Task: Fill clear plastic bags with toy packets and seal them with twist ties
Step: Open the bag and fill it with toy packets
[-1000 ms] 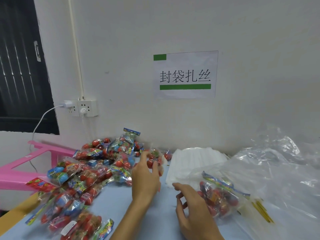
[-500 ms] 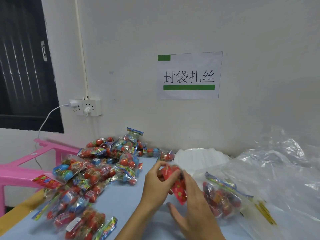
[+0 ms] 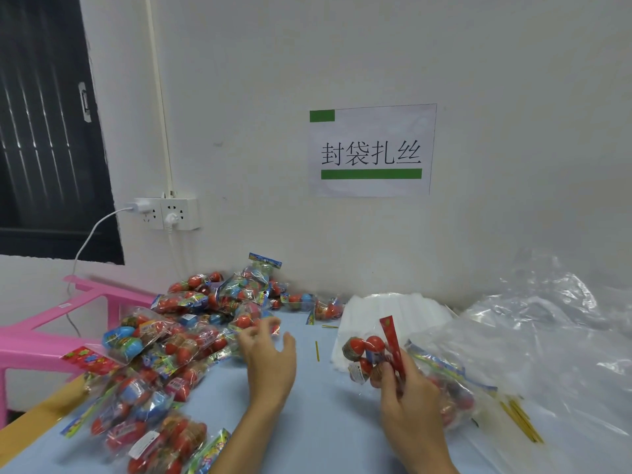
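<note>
Near the tabletop's front edge, right of centre, a toy packet (image 3: 367, 357) with a red header card is pinched in the right hand (image 3: 408, 398), fingers curled round the card. Left hand (image 3: 270, 354) is blurred, fingers spread and relaxed, nothing held, reaching at the heap of toy packets (image 3: 178, 340) spread along the left edge back to the wall. Just right of the held packet a clear plastic bag (image 3: 455, 388) already holding some packets lies on the tabletop; whether its mouth is open cannot be told. Yellow twist ties (image 3: 519, 419) lie beside it toward the right edge, one loose tie (image 3: 317, 350) between the hands. Step judged: loading packets into the bag. Held packet is best fed header-last into the mouth while the next is picked by its card, not the crinkly film, to avoid dragging neighbours off the edge. Neck slack should be left for the tie.
</note>
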